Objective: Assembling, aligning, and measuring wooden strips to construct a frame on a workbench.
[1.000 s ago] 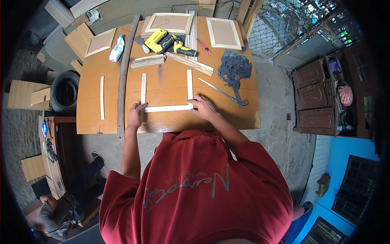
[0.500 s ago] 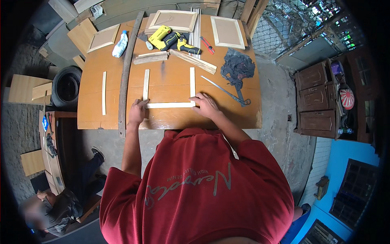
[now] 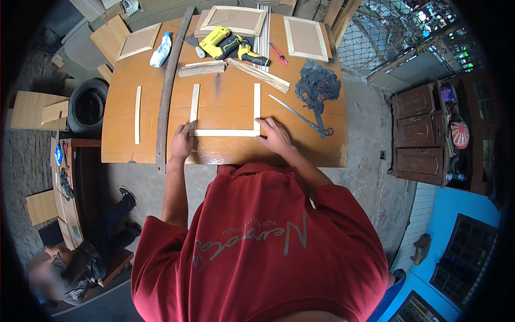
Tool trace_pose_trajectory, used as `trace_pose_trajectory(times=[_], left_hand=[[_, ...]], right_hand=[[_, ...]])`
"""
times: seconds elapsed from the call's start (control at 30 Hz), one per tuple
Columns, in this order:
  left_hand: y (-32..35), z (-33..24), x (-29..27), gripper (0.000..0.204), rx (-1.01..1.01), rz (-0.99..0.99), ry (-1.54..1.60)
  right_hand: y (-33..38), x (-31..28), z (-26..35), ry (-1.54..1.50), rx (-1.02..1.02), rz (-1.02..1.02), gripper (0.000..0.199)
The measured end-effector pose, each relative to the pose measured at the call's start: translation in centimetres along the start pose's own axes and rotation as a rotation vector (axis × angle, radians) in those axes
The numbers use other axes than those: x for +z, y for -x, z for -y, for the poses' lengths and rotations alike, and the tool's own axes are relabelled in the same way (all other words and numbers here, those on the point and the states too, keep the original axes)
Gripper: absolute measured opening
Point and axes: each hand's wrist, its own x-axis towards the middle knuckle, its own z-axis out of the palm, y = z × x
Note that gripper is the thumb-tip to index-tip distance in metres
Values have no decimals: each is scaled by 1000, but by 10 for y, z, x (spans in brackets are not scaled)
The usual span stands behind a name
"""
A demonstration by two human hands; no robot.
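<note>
Three pale wooden strips form a U-shaped frame on the table. The crosspiece strip (image 3: 225, 132) lies nearest me, with a left upright strip (image 3: 195, 102) and a right upright strip (image 3: 257, 102) pointing away. My left hand (image 3: 182, 141) is closed around the left corner, its fingers hiding the joint. At the right corner, my right hand (image 3: 276, 137) pinches the upright, index finger on its side and thumb near the crosspiece's end. Another loose strip (image 3: 138, 115) lies apart at the left.
A long dark bar (image 3: 167, 91) crosses the table (image 3: 225, 153). Beyond are a yellow-black power tool (image 3: 217, 43), wood offcuts (image 3: 201, 68), a red cutter (image 3: 278, 55), framed panels (image 3: 306, 38) and a bottle (image 3: 161, 51). A saw blade (image 3: 298, 114) lies beside dark cloth (image 3: 317, 86). A person (image 3: 80, 268) sits lower left.
The view has shifted slightly, so the table sits a little higher. My right index finger has slid a little farther up the right upright. My left hand stays at its corner.
</note>
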Motion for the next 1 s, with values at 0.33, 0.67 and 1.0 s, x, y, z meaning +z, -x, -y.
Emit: trace_pose_trajectory(times=[0.33,0.67,1.0], left_hand=[[8,11,3,34,59,-48,-108],[8,11,7,27,93,-48,-160],[17,3,5,26,87,-47,-282]], right_hand=[[9,13,-5,65,-154,-118,46],[16,18,-2,-21,-168,-134,41],[25,28,7,28,-128,-192,38]])
